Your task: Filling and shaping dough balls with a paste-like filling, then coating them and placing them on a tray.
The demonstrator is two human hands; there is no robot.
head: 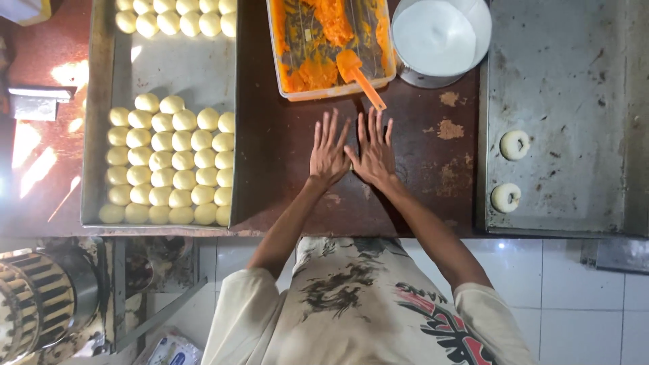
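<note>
My left hand (328,152) and my right hand (374,152) lie flat, palms down, side by side on the dark brown worktop (284,162), fingers spread and thumbs almost touching. Neither holds anything. Just beyond my fingertips stands a clear plastic tub of orange filling (331,44) with an orange spatula (358,74) resting in it, its handle pointing toward my right hand. To the left sits a metal tray (182,74) with several pale yellow dough balls (169,162) in rows.
A round metal bowl of white powder (436,37) stands at the back right. A worn metal baking sheet (574,101) on the right carries two filled dough rounds (514,144) (506,197). White floor tiles and a machine (40,304) lie below the counter edge.
</note>
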